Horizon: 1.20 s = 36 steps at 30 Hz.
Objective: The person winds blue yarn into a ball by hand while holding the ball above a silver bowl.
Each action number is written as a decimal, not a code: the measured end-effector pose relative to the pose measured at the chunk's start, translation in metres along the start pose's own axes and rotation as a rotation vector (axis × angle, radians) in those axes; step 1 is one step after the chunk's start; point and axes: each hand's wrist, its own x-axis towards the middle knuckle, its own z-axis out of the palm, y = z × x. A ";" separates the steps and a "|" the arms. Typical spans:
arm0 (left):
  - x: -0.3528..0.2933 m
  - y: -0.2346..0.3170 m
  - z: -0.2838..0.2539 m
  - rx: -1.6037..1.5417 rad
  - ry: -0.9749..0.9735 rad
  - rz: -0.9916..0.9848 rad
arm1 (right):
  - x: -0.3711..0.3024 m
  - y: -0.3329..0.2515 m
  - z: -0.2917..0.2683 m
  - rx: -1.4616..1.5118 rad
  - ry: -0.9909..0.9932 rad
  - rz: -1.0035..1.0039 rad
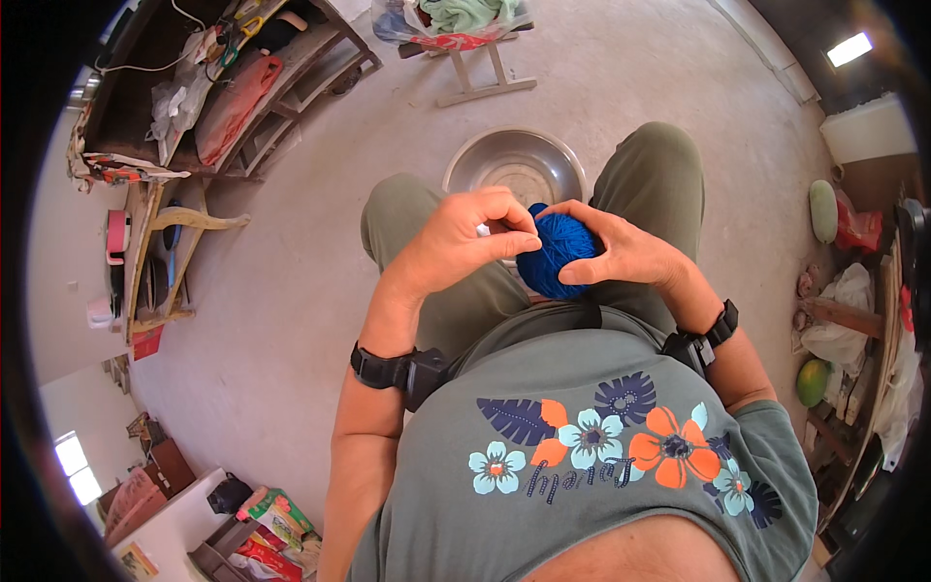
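A ball of bright blue yarn [562,260] is held above my lap, between my knees. My right hand [632,250] is wrapped round its right side, with the thumb in front and the fingers over the top. Close against the ball's left side, my left hand [464,238] has thumb and forefinger pinched together. What lies in that pinch is too small to make out. A small white bit shows inside the curl of the left fingers.
A wide metal basin [514,160] stands on the floor just beyond my knees. Farther off is a small wooden stand [485,78] carrying a cloth-filled bag. Wooden shelving [281,107] is at the far left. Along the right wall are a green melon [823,211] and plastic bags [840,325].
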 end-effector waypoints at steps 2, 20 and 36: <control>0.001 0.002 0.000 0.024 -0.006 0.009 | 0.000 0.000 -0.002 -0.011 -0.046 -0.004; 0.001 -0.039 0.017 -0.195 0.122 -0.198 | -0.003 0.001 -0.008 0.720 0.146 -0.210; -0.004 -0.008 0.007 -0.133 -0.086 -0.046 | 0.006 0.011 0.001 0.176 0.250 -0.053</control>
